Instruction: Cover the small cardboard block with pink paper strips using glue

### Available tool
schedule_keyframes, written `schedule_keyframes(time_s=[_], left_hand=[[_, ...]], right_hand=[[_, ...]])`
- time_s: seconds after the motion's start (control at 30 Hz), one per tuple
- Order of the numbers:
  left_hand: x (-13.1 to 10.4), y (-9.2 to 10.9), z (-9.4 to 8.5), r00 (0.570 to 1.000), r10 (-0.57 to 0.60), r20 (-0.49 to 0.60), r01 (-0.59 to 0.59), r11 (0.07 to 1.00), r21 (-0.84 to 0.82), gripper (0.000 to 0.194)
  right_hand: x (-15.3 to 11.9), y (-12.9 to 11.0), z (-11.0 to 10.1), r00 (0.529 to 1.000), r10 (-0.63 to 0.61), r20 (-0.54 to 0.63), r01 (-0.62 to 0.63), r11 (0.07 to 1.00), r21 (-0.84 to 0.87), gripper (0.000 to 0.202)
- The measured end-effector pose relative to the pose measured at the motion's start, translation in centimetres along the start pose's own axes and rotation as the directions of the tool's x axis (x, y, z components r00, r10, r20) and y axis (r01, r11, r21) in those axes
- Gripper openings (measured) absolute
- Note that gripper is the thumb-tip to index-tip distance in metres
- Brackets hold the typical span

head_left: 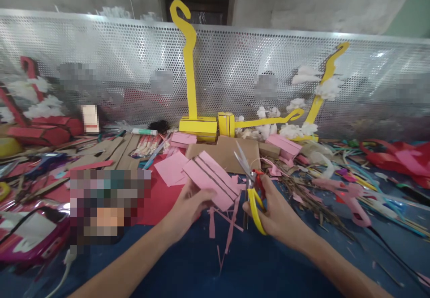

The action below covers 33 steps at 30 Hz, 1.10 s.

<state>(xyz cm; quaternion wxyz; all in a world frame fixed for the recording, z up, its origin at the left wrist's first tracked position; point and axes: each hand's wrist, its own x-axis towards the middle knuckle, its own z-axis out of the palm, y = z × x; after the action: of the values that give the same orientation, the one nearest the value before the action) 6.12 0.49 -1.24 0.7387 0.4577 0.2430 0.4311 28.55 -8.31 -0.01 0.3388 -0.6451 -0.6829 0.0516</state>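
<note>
A pink rectangular piece with dark stripes point(211, 179) is pinched in my left hand point(193, 204), tilted, at the middle of the view. My right hand point(273, 213) grips scissors with yellow and red handles point(255, 208); their blades are parted and point up and away, just right of the pink piece. Thin pink paper strips point(231, 231) lie on the blue surface below the piece. Behind my left hand, plain pink paper point(172, 168) rests on a red sheet point(152, 199).
Yellow paper shapes with hooked necks point(190, 74) stand by a perforated metal panel point(134, 65). A pink glue gun point(352, 199) with a black cord lies right, beside twigs point(309, 199). Brown cardboard point(231, 152) lies ahead; red shapes point(40, 132) sit far left.
</note>
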Motion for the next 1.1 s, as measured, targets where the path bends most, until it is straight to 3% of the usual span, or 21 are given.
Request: schedule_keyframes(time_s=[0.13, 0.23, 0.4, 0.63, 0.83, 1.1], left_hand=[[0.4, 1.0, 0.1, 0.991, -0.131, 0.004, 0.13, 0.974, -0.183, 0.042], [0.7, 1.6, -0.2, 0.988, -0.141, 0.059, 0.151, 0.955, -0.256, 0.041], [0.6, 2.1, -0.6, 0.994, -0.095, 0.061, 0.109, 0.949, -0.297, 0.045], [0.7, 2.0, -0.3, 0.994, 0.092, 0.064, -0.081, 0.984, -0.157, 0.049], [0.7, 1.8, -0.3, 0.986, 0.16, 0.054, -0.154, 0.983, -0.095, 0.049], [0.9, 1.3, -0.6, 0.966, 0.256, 0.04, -0.256, 0.967, 0.004, 0.062]], right_hand=[[0.3, 0.3, -0.3, 0.992, 0.036, 0.119, -0.062, 0.973, 0.222, 0.033], [0.5, 0.3, -0.4, 0.966, 0.075, 0.247, -0.157, 0.93, 0.331, 0.029], [0.1, -0.3, -0.3, 0.969, 0.084, 0.233, -0.127, 0.976, 0.175, 0.025], [-0.2, -1.2, -1.0, 0.971, 0.02, 0.237, -0.038, 0.997, 0.069, 0.022], [-0.3, -1.9, -1.8, 0.975, -0.058, 0.213, 0.057, 0.998, 0.014, 0.018], [-0.3, -1.1, -1.6, 0.966, -0.027, 0.256, 0.035, 0.999, -0.028, 0.018]])
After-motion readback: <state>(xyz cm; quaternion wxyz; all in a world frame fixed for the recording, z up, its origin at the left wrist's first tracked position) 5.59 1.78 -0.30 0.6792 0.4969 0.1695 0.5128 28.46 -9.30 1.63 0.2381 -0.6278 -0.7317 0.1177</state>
